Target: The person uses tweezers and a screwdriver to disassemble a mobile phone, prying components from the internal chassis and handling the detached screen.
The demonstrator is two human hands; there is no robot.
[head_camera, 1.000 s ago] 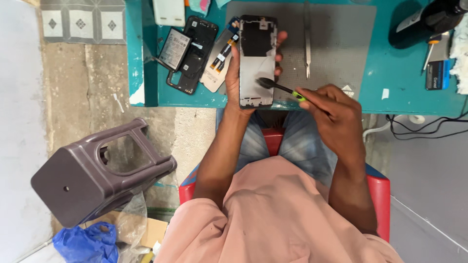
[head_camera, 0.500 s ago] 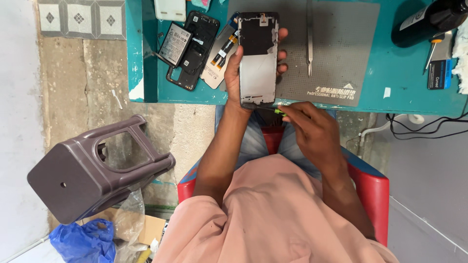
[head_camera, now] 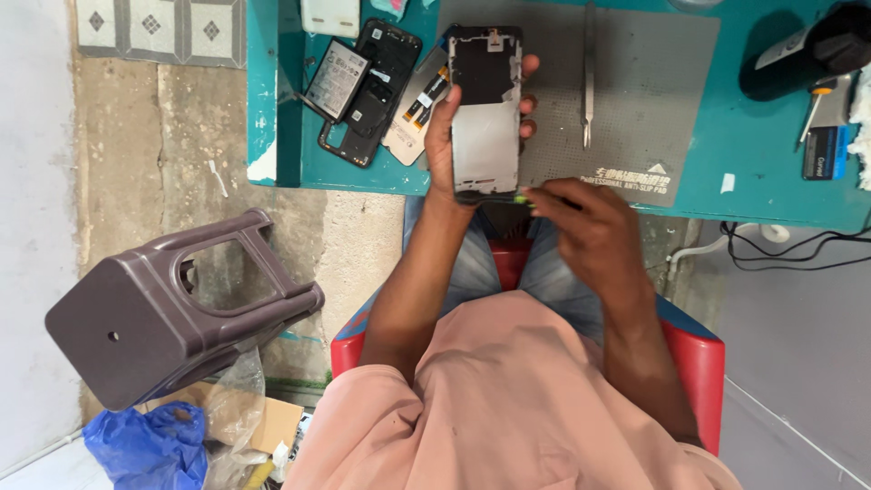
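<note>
Fingers: left hand (head_camera: 446,145) wraps an opened phone frame (head_camera: 485,109), thumb on its near-left edge, fingertips (head_camera: 529,65) curling over the far-right edge; firm hold. Right hand (head_camera: 590,231) pinches closed on a slim tool with a green tip (head_camera: 523,199), the tip meeting the phone frame's bottom edge.
Workbench: teal top (head_camera: 780,136), lies beyond and under both hands, spanning far left to far right.
Stool: grey plastic stool (head_camera: 172,313), tipped on its side on the floor, well to the left of the left hand's fingers.
Chair: red seat (head_camera: 694,354), shows on both sides of the person, nearer than the fingers.
Mat: grey work mat (head_camera: 653,91), directly behind the held frame, stretching right of the fingers.
Bag: blue plastic bag (head_camera: 145,449), on the floor, far left and near.
Second phone: black opened phone body (head_camera: 372,95), on the bench just left of the left hand.
Battery: flat grey battery (head_camera: 336,80), resting partly on that black body, further left.
Tweezers: metal tweezers (head_camera: 588,73), lying lengthwise on the mat, right of the left fingertips, apart from them.
</note>
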